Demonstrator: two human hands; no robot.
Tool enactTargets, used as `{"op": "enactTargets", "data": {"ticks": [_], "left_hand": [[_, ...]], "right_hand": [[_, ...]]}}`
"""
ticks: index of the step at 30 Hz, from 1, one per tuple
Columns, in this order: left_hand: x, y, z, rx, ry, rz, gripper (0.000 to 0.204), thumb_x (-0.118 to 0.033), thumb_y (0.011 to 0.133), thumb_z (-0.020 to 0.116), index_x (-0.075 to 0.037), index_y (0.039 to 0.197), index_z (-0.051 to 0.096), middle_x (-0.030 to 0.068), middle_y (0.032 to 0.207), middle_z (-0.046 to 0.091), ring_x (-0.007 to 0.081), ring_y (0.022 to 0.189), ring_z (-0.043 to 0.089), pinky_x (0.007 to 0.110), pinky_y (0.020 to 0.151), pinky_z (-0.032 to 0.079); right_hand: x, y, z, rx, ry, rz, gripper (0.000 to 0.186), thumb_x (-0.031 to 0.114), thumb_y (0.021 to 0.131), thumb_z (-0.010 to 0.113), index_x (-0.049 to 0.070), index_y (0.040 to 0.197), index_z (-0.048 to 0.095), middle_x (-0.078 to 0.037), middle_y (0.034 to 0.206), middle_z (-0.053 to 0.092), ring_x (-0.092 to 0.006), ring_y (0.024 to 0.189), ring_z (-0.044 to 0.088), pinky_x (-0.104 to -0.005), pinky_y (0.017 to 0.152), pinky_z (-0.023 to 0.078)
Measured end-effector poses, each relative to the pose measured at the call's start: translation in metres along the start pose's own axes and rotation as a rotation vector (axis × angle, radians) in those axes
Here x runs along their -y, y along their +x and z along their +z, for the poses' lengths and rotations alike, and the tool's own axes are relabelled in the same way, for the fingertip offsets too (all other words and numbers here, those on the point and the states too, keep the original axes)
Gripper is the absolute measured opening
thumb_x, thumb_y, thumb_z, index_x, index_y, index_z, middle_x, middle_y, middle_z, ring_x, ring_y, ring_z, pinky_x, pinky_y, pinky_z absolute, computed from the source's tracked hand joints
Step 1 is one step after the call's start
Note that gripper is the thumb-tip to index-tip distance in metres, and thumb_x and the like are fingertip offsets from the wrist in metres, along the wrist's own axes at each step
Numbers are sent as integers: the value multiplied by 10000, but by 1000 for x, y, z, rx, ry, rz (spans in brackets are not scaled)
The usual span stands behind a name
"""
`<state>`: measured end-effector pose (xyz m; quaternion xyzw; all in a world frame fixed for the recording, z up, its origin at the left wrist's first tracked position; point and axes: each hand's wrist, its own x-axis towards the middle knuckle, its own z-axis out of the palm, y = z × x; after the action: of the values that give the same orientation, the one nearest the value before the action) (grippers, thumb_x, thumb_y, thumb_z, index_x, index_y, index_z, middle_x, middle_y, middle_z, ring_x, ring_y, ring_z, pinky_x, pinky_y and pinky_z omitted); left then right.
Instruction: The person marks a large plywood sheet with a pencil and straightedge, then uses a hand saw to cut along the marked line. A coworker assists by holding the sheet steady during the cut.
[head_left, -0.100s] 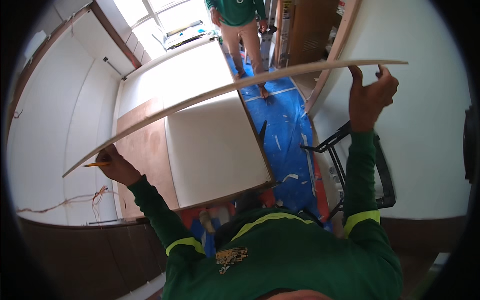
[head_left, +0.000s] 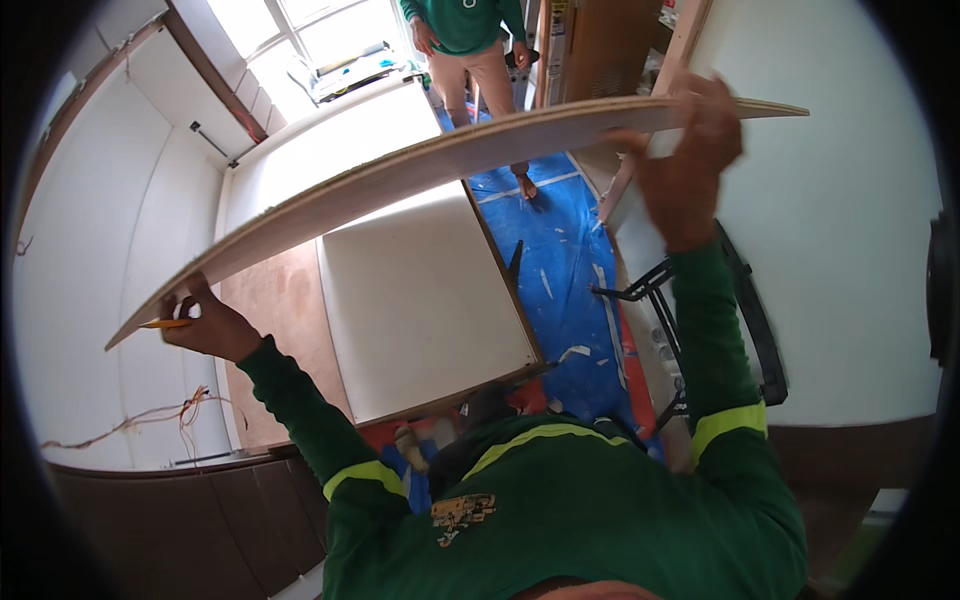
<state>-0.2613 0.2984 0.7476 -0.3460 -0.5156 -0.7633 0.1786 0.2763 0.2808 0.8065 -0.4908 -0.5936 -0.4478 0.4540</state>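
A long plywood panel is held up in front of me, slanting from low on the left to higher on the right, its edge bowed by the lens. Near its left end my left hand grips the lower side with bent fingers. The same hand also holds a yellow pencil, which sticks out to the left. My right hand is at the panel's right part, fingers over the upper edge and thumb below; motion blurs it. Below the panel lies a low platform with a white top and a bare brown wood section.
A person in a green top stands beyond the panel. Blue sheeting with scraps covers the floor. A black metal frame leans by the pale right wall. Loose wires hang at the left.
The panel has tilted so more of its underside face shows. My right hand has shifted left along it and wrapped over its edge; the left hand has moved slightly left.
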Motion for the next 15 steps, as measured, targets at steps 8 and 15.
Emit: {"op": "enactTargets", "data": {"ticks": [8, 15], "left_hand": [[54, 91, 16, -37, 411, 691, 506, -431, 953, 866, -160, 1359, 734, 70, 1281, 677, 254, 1215, 602, 429, 1011, 499], [96, 191, 94, -188, 47, 1319, 529, -523, 1143, 550, -142, 858, 781, -1, 793, 765, 230, 780, 721, 377, 769, 561]], "right_hand": [[97, 73, 57, -11, 139, -339, 575, 688, 986, 668, 127, 905, 574, -23, 785, 517, -218, 712, 519, -406, 797, 329], [123, 105, 96, -143, 262, -292, 647, 745, 957, 670, 142, 763, 537, -30, 721, 473, -204, 666, 478, -397, 736, 309]]}}
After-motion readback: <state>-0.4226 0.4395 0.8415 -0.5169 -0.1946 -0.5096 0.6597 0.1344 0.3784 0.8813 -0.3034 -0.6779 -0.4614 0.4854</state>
